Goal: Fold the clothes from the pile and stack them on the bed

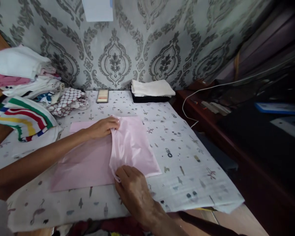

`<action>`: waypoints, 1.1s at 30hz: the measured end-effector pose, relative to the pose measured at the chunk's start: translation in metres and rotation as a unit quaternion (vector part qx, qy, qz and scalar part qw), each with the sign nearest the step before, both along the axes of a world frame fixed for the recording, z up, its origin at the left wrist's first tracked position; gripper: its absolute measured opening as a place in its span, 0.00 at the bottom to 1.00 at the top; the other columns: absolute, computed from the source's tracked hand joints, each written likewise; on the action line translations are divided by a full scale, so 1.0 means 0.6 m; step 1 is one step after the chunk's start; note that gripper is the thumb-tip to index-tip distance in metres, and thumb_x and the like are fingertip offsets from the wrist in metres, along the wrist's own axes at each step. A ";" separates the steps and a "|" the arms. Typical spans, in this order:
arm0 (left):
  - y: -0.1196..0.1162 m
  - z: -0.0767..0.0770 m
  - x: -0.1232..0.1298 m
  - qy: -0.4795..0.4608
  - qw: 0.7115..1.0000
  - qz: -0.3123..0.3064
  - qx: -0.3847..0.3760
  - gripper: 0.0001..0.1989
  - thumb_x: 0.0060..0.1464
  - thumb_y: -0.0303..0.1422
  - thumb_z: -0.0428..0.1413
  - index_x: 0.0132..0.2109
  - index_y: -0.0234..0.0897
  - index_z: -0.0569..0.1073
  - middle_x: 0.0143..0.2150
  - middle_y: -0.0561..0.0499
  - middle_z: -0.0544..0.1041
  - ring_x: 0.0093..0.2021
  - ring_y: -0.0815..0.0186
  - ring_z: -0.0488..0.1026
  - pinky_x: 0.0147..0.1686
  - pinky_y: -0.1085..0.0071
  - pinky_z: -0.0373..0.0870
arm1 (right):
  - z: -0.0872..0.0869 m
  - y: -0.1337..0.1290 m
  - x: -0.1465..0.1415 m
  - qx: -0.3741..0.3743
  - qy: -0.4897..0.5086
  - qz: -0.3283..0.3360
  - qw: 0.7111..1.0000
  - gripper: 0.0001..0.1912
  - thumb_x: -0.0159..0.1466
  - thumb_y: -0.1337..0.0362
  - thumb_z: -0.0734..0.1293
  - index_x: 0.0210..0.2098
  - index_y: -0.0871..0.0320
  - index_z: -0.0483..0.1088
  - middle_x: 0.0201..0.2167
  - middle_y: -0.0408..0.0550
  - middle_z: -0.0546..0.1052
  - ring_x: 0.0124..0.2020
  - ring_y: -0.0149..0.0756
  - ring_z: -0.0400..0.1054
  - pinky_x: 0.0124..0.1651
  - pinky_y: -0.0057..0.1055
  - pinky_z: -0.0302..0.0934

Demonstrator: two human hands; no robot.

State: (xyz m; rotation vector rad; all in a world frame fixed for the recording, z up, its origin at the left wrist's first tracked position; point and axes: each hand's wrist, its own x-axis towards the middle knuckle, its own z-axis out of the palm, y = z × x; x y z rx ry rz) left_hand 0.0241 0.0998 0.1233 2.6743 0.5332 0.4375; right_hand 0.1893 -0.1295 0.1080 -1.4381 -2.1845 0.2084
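A pink satin-like cloth (pixel 86 164) lies on the table, its right part folded over toward the left. My left hand (pixel 104 127) pinches the far end of the folded edge. At the near end of that same edge, my right hand (pixel 132 183) grips the cloth between thumb and fingers. The edge runs between both hands and looks slightly gathered. What kind of item the pink cloth is, I cannot tell.
A patterned white sheet (pixel 177 157) covers the table. Piled clothes (pixel 29 72) and a striped cloth (pixel 27 119) are at the left. Folded cream cloth (pixel 152 88) rests on black cloth at the back, near a small blurred card (pixel 102 96). A white cable (pixel 211 86) hangs at right.
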 end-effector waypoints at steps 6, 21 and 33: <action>-0.005 -0.024 -0.016 -0.004 1.000 0.023 0.009 0.15 0.58 0.21 0.48 0.43 0.40 0.76 0.52 0.45 0.78 0.60 0.59 0.70 0.60 0.60 0.67 | -0.009 -0.001 -0.008 0.011 -0.028 0.004 1.000 0.13 0.57 0.79 0.64 0.32 0.54 0.64 0.27 0.42 0.73 0.29 0.36 0.66 0.32 0.33 0.55; -0.005 0.004 -0.053 -0.013 0.971 0.238 -0.008 0.20 0.63 0.35 0.44 0.57 0.38 0.71 0.57 0.43 0.76 0.55 0.57 0.74 0.57 0.60 0.69 | 0.015 0.013 -0.002 -0.007 0.038 0.076 0.996 0.10 0.68 0.63 0.64 0.45 0.59 0.73 0.41 0.53 0.78 0.42 0.42 0.72 0.44 0.38 0.67; -0.018 -0.032 0.035 0.225 0.960 0.166 -0.015 0.35 0.69 0.49 0.37 0.74 0.31 0.47 0.77 0.37 0.42 0.76 0.55 0.37 0.72 0.51 0.35 | -0.037 0.030 -0.030 0.003 -0.082 0.084 0.993 0.38 0.71 0.42 0.57 0.67 0.66 0.59 0.69 0.63 0.62 0.72 0.52 0.51 0.71 0.57 0.48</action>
